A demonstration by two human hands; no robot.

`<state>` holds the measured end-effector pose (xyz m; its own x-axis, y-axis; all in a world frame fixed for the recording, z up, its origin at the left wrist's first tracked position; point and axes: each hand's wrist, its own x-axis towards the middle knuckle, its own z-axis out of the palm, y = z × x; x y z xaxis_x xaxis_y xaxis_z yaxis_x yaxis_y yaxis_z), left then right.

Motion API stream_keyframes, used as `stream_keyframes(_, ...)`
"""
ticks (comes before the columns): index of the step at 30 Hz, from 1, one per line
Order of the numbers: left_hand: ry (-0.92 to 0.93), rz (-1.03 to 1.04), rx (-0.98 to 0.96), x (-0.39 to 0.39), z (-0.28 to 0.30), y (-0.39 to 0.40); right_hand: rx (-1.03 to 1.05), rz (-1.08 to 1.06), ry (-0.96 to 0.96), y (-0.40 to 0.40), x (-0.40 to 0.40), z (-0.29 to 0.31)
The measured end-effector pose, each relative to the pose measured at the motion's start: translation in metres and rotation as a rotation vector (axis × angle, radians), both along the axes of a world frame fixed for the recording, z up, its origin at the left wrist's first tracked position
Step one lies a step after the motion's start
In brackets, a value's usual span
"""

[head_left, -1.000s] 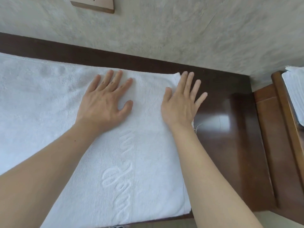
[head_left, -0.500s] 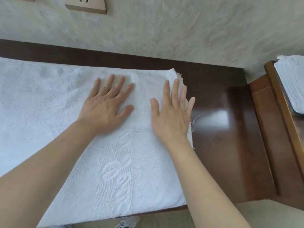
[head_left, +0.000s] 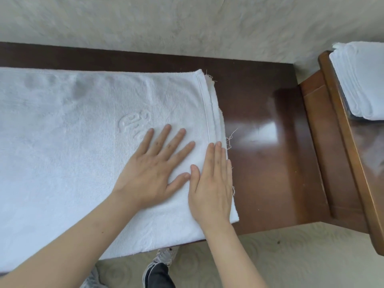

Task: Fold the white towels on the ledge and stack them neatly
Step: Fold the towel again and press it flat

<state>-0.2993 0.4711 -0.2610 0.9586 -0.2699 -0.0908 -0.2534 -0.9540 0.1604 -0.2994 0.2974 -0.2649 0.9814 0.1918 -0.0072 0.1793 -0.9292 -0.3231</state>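
White towel [head_left: 83,132]: folded in layers, spread flat along the dark wooden ledge [head_left: 259,152], embossed lettering facing up, frayed right edge. Stack of folded towels [head_left: 361,80]: at the far-right corner.

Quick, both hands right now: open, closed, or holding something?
Left hand: open, flat on the white towel, holding nothing.
Right hand: open, fingers together, pressing the towel's right edge, holding nothing.

towel [head_left: 72,142] on ledge [head_left: 259,142], stack [head_left: 363,80] right
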Motion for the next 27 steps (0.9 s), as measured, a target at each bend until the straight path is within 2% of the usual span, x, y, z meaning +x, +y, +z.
stream_keyframes(4, 0.005, -0.070, 0.000, -0.006, 0.002, 0.000, 0.119, -0.008, -0.089, -0.015, -0.015, -0.002)
stream_keyframes(7, 0.009, -0.249, -0.004, -0.010, 0.006, 0.001, 0.256, 0.028, -0.191, -0.021, -0.023, -0.002)
stream_keyframes(13, 0.014, -0.402, -0.078, -0.056, 0.007, -0.032, 0.253, -0.076, -0.213, -0.054, -0.067, -0.006)
stream_keyframes(16, -0.045, -0.387, -0.172, -0.071, 0.001, -0.041, 0.162, -0.176, -0.180, -0.055, -0.071, 0.006)
stream_keyframes(20, -0.159, -0.282, -0.373, -0.043, -0.003, -0.038, 0.132, -0.381, -0.051, -0.037, -0.068, 0.020)
stream_keyframes(24, -0.194, -0.347, -0.336, 0.008, -0.005, -0.036, 0.143, -0.483, 0.056, -0.024, -0.055, 0.023)
stream_keyframes(27, -0.198, -0.481, -0.321, 0.045, 0.002, -0.038, 0.202, -0.451, 0.100, -0.025, -0.052, 0.031)
